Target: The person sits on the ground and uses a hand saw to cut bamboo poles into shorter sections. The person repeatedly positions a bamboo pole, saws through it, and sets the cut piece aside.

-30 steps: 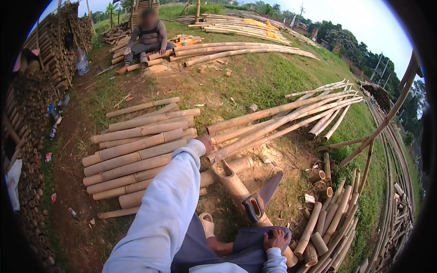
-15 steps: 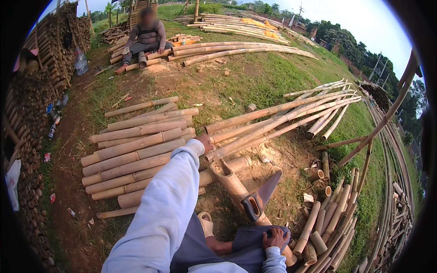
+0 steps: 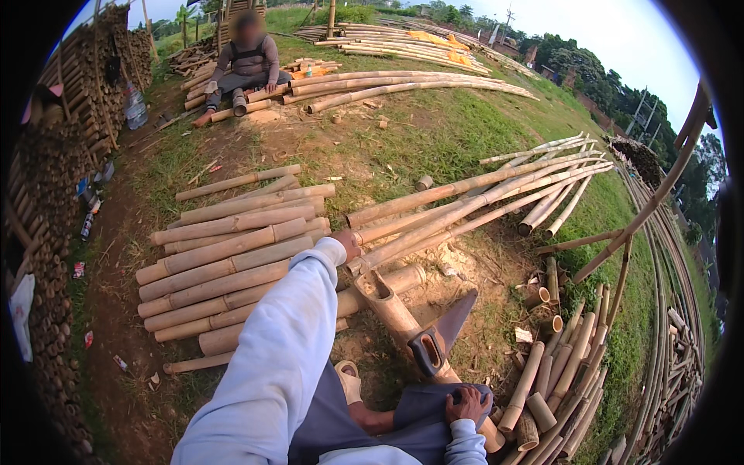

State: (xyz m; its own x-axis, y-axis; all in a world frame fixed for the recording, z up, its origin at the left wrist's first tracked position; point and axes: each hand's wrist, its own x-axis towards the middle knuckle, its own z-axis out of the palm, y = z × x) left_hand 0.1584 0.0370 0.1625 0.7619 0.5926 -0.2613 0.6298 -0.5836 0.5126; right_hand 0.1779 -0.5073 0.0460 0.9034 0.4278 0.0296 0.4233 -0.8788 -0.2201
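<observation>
My left hand (image 3: 348, 245), at the end of a stretched arm in a pale sleeve, closes around the near end of a long bamboo pole (image 3: 387, 225); its fingers are partly hidden. Just below it, another pole (image 3: 403, 242) ends close to the notched top of a thick bamboo post (image 3: 399, 319) slanting up between my legs. A handsaw with a black handle (image 3: 426, 353) and grey blade (image 3: 456, 316) rests against that post, held by neither hand. My right hand (image 3: 467, 404) lies on my right knee, fingers spread and holding nothing.
Cut bamboo lengths (image 3: 225, 263) lie in rows on the left. Short offcuts (image 3: 542, 372) are piled at the right beside a slanted bamboo support (image 3: 651, 201). A person (image 3: 248, 66) sits among more poles at the back left. A stacked bamboo wall (image 3: 46, 256) lines the far left.
The view shifts very slightly. Both hands, the saw and the poles keep their places.
</observation>
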